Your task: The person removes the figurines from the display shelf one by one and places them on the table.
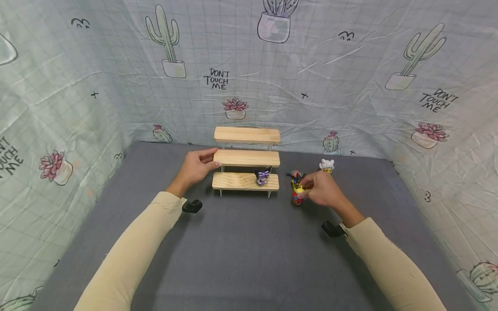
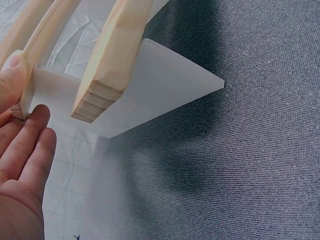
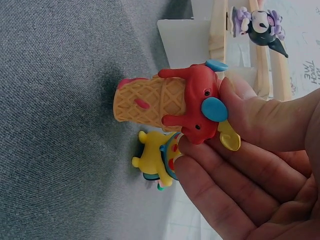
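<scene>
A three-tier wooden display stand (image 1: 246, 159) with pale supports stands near the back. My left hand (image 1: 196, 167) grips the left end of its middle board, thumb on top and fingertips underneath in the left wrist view. My right hand (image 1: 324, 190) pinches an ice cream cone figurine (image 3: 200, 102) by its top, between thumb and fingers. It has a waffle cone, red melting top and blue and yellow parts; its cone base is close to the cloth. Beyond it in the right wrist view is a yellow figurine (image 3: 152, 155), partly hidden by fingers. A black and purple figurine (image 1: 262, 177) occupies the lowest board's right side.
Past my right hand sits a white figurine (image 1: 327, 164), its lower part yellow. Another small multicoloured figurine (image 1: 296, 173) is partly covered by the right fingers. Grey cloth (image 1: 249, 250) covers the table, and a cactus-print curtain (image 1: 249, 60) encloses the back and sides.
</scene>
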`<state>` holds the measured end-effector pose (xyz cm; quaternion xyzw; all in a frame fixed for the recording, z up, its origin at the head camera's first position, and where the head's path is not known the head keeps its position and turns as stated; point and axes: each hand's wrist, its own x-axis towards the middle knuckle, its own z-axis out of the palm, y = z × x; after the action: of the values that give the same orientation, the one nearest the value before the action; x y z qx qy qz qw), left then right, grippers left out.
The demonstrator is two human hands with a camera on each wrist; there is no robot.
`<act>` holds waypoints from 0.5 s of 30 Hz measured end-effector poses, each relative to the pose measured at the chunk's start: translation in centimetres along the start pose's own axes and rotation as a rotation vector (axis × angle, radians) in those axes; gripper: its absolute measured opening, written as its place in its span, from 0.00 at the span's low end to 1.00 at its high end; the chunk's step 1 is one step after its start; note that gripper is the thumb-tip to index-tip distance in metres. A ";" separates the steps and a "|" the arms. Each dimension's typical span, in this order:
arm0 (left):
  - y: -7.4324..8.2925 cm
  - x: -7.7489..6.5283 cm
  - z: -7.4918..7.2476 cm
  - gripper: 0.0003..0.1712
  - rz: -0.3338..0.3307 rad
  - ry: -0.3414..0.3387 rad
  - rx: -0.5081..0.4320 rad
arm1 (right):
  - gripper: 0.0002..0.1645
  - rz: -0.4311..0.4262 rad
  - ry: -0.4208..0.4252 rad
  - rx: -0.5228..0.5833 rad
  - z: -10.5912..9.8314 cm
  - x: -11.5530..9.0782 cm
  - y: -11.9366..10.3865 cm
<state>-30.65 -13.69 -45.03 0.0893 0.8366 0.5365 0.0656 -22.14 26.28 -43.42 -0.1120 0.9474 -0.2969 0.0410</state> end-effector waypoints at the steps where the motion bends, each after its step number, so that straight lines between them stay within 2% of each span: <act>1: 0.0 0.0 0.0 0.33 -0.001 -0.001 0.000 | 0.12 0.000 -0.003 0.002 0.0 0.0 0.0; 15: 0.2 0.0 0.0 0.33 -0.019 -0.003 0.006 | 0.13 0.002 0.000 -0.001 0.2 0.1 0.1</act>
<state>-30.66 -13.63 -44.83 0.0825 0.8389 0.5332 0.0716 -22.26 26.20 -43.59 -0.1110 0.9477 -0.2963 0.0415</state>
